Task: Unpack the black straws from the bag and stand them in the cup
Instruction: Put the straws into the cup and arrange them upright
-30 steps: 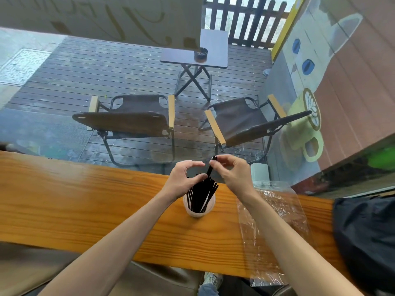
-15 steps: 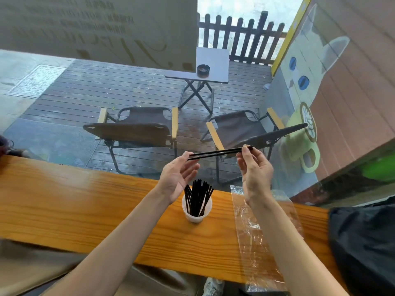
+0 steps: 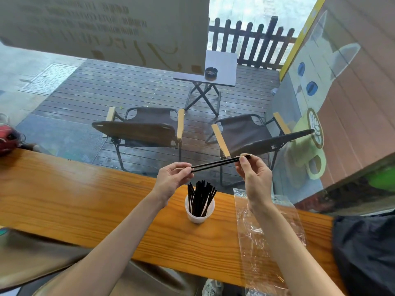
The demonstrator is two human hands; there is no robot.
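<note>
A white cup [image 3: 199,216] stands on the wooden counter [image 3: 74,197] with several black straws [image 3: 201,197] upright in it. Above the cup I hold a few black straws [image 3: 215,164] level, side by side. My left hand [image 3: 173,178] pinches their left end and my right hand [image 3: 253,176] pinches their right end. The clear plastic bag [image 3: 265,238] lies flat on the counter under my right forearm, to the right of the cup.
A black fabric item [image 3: 367,251] lies at the counter's right end. A red object [image 3: 7,138] sits at the far left edge. Beyond the glass are two folding chairs [image 3: 147,129] and a small table [image 3: 210,71] on a deck.
My hands lifted a few straws up from the cup's top and turned them level; since half a second ago they hold almost still.
</note>
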